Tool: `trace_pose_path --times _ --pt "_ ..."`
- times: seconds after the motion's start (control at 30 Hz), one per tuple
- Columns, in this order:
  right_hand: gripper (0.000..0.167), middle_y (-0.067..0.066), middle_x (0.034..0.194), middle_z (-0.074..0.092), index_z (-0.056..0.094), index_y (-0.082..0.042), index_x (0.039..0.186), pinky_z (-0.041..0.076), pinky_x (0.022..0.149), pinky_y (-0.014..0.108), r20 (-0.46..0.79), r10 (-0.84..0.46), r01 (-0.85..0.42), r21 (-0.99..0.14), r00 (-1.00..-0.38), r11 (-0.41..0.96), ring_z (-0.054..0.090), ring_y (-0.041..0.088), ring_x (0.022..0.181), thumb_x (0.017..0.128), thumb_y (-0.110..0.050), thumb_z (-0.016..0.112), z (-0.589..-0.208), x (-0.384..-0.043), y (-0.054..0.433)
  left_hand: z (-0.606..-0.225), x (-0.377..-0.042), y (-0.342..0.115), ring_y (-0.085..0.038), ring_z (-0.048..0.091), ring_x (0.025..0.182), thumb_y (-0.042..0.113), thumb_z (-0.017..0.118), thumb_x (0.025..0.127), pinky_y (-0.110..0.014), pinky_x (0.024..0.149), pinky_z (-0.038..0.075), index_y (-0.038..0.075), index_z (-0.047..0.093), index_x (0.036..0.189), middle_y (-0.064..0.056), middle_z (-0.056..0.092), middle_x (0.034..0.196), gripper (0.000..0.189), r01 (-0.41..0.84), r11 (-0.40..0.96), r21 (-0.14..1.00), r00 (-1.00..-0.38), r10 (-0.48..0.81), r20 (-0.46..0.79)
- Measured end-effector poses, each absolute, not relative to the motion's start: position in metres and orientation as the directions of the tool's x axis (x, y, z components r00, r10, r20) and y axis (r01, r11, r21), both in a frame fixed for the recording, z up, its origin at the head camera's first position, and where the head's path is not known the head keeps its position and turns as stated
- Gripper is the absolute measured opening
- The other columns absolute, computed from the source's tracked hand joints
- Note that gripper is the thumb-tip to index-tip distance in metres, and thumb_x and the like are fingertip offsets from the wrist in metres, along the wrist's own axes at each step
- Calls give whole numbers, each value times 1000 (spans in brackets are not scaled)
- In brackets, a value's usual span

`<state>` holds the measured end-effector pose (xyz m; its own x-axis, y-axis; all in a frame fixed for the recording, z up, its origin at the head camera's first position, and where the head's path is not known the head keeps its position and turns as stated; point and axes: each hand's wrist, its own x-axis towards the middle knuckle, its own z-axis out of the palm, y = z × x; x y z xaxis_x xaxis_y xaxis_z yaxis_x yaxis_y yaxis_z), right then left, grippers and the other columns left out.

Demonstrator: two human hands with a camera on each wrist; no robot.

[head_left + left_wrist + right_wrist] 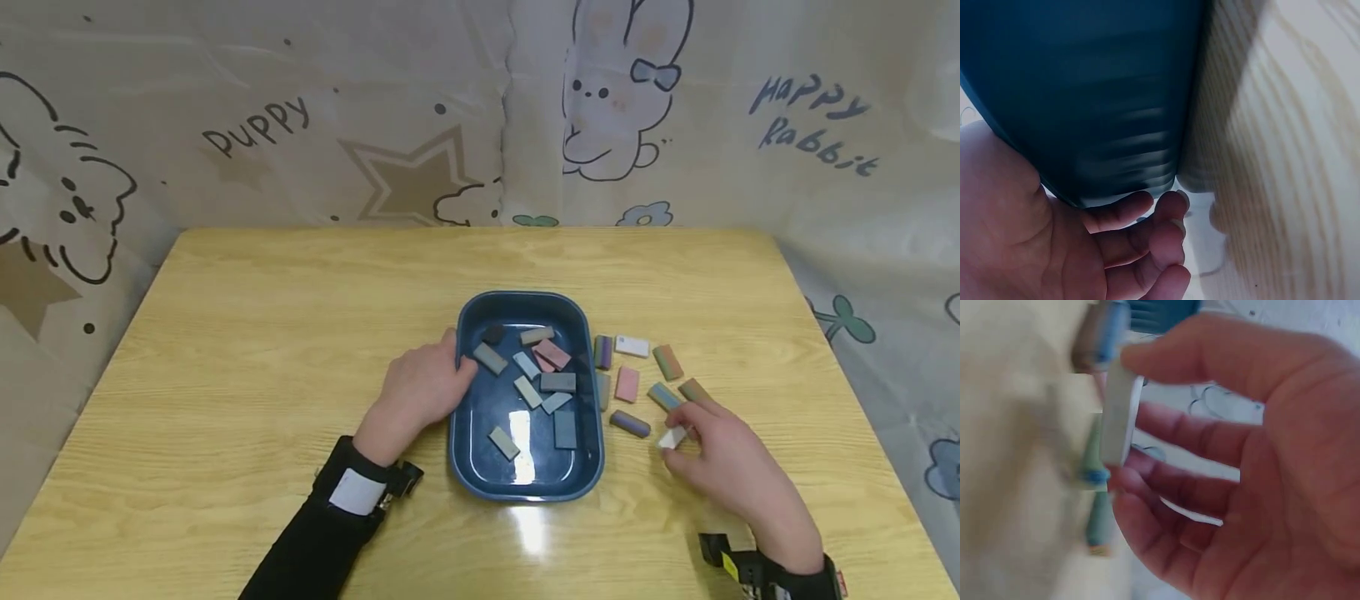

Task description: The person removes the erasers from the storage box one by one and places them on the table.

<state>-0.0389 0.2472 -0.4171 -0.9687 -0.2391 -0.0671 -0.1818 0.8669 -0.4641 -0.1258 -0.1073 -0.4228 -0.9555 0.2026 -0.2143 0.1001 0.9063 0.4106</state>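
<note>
My right hand (716, 446) pinches a white eraser (672, 437) between thumb and fingers, to the right of the blue tray (527, 492). In the right wrist view the same white eraser (1120, 412) stands on end between thumb and fingertips. At the tray's left side, my left hand (420, 383) grips the rim, its thumb over the edge. The left wrist view has the left hand (1079, 244) with curled fingers beside the tray's outer wall (1104, 112). Inside the tray lie several erasers, among them a pink one (552, 354) and a grey-blue one (565, 430).
Several erasers lie on the wooden table (285, 333) right of the tray: a pink one (627, 384), a white one (632, 346), a purple one (630, 423) and an orange-green one (667, 362). A printed cloth (337, 75) hangs behind the table.
</note>
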Motion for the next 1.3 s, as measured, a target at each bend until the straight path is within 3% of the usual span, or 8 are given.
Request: trace_pose_path --times 0.1,0.3,0.43,0.6,0.7,0.87,1.07,1.3 --pt "30 3 80 48 63 -5 102 34 56 32 -38 -182 -144 -460 -983 876 40 16 64 80 -16 79 -426 -37 249 -421 -126 -110 -23 51 54 33 45 98 -33 48 36 7 52 104 -6 54 68 27 92 910 403 -961 187 -202" --pt "41 14 94 61 61 1 113 48 68 46 -107 -104 -46 -445 -989 894 60 30 82 86 -26 77 -428 -38 252 -423 -128 -110 -22 51 54 34 45 99 -33 47 36 7 53 105 -6 54 67 29 98 911 401 -958 195 -208" --pt "32 10 90 63 63 2 110 49 65 46 -11 -88 -74 -445 -996 893 63 26 78 90 -22 73 -422 -38 254 -424 -129 -109 -22 53 57 34 47 97 -33 48 38 6 55 105 -6 56 70 30 118 910 397 -965 200 -171" --pt "23 0 79 63 66 0 109 44 56 33 128 -145 -188 -447 -981 874 57 13 65 93 -17 68 -410 -47 241 -421 -128 -110 -29 60 86 37 56 94 -42 61 53 0 59 121 -15 65 101 45 168 920 353 -983 183 -9" --pt "26 -1 80 63 62 -2 116 45 57 31 130 -197 -235 -475 -972 848 57 9 64 97 -19 65 -402 -56 223 -415 -127 -108 -30 55 99 37 60 93 -43 66 55 1 58 128 -16 60 117 49 237 916 325 -970 206 128" --pt "48 -3 80 63 51 2 136 47 58 30 50 -277 -261 -533 -959 805 55 7 60 98 -25 62 -398 -73 192 -403 -126 -101 -25 51 96 25 65 91 -37 75 49 7 65 117 -9 58 110 32 408 854 322 -904 329 273" --pt "64 -4 66 55 40 5 144 40 47 29 46 -270 -259 -478 -962 840 47 9 49 94 -28 63 -405 -89 169 -385 -133 -83 -23 52 99 23 66 92 -36 80 51 11 67 120 -5 60 114 30 509 818 269 -858 506 86" --pt "68 -1 51 44 35 9 147 33 39 29 19 -271 -255 -405 -962 878 43 12 40 89 -16 59 -414 -100 156 -365 -154 -53 -17 54 101 28 61 97 -34 83 51 19 61 135 -3 57 124 39 670 720 181 -687 694 -216"
